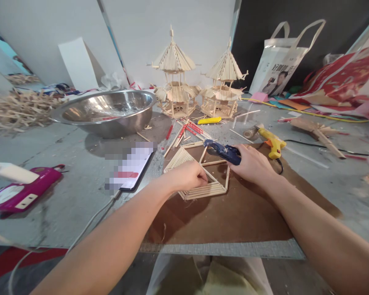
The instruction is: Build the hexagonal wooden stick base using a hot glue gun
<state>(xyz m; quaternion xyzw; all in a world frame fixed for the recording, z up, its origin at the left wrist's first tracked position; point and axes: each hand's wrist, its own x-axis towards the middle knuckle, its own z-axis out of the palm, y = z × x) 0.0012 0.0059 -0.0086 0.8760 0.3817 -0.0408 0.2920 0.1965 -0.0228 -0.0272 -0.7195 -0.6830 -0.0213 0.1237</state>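
Observation:
My right hand (252, 163) is wrapped round a dark blue plier-like tool (223, 150), whose rounded head points left over the far side of a flat wooden-stick frame (204, 191). This many-sided frame lies on a brown sheet (230, 221). Rows of thin sticks fill its left and near sections, while its right sections are just outlined by sticks. Over the middle of the frame, my left hand (189, 175) has its fingers curled together, low against the sticks. What those fingers pinch, if anything, is hidden.
Beyond the frame lie loose red-and-wood sticks (190, 130) and a yellow cutter knife (209, 120). Two stick pagodas (174, 98) stand behind. A steel basin (110, 119) and phone (135, 166) are left; a yellow glue gun (272, 143) is right, and a magenta power strip (27, 190) far left.

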